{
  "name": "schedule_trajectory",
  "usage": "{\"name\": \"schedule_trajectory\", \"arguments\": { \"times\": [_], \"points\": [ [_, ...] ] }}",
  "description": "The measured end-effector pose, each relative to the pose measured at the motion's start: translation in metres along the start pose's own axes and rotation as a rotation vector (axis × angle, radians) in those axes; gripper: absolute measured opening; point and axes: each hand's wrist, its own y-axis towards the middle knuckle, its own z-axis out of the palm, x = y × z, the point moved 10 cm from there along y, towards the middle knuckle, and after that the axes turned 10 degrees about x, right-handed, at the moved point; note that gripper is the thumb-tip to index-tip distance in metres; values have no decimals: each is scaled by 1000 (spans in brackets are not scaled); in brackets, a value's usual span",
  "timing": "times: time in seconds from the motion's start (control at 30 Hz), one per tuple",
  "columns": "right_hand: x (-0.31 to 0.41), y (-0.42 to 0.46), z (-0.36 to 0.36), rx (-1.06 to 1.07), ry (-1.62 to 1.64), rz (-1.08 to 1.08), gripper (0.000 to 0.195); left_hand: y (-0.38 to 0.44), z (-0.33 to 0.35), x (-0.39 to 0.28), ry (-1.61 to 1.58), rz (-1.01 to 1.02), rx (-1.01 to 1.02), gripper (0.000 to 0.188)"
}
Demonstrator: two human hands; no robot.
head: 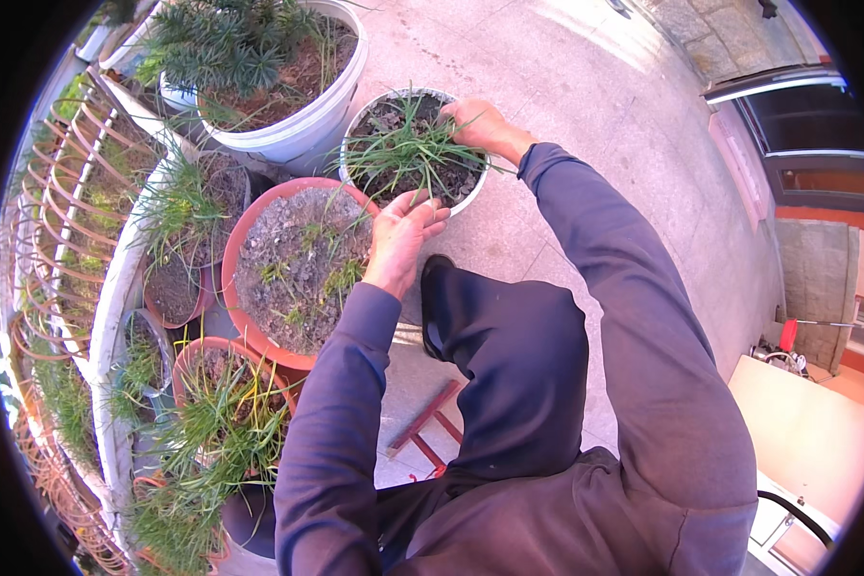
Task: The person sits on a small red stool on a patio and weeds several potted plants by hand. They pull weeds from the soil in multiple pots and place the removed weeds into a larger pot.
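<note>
Grass-like green plants (421, 147) grow from dark soil in a round white pot (473, 199) at the upper middle. At the pot's near rim is my left hand (401, 234), palm partly up, its fingers somewhat spread beside the leaves; it holds nothing that shows. My right hand (479, 126) reaches over the far right rim with its fingers bent down at the soil and leaf edge. Its fingertips are partly hidden, so whether they pinch something cannot be told. A wide terracotta-coloured pot (235, 288) with dry grey soil and small green tufts stands under my left wrist.
A large white tub (288, 137) with a leafy shrub stands at the upper left. More potted grassy plants (223, 432) line the left side by a white curved ledge (108, 360) and coiled wire (65, 216). A red-legged folding stool (428, 425) is beside my knee.
</note>
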Motion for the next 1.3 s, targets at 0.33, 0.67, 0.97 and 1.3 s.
{"name": "schedule_trajectory", "arguments": {
  "times": [0.33,0.67,0.97,1.3],
  "points": [
    [-18,-17,-27,-32,318,39,22,-3,-2,-6,-25,21,-27,49],
    [-8,-7,-9,-100,9,-58,32,4,-6,5,-37,6,-19,50],
    [4,9,-9,80,-307,114,28,4,-12,3,-46,4,-36,45],
    [-38,-10,-25,-136,251,93,25,-2,-7,3,-50,10,-34,51]
  ]
}}
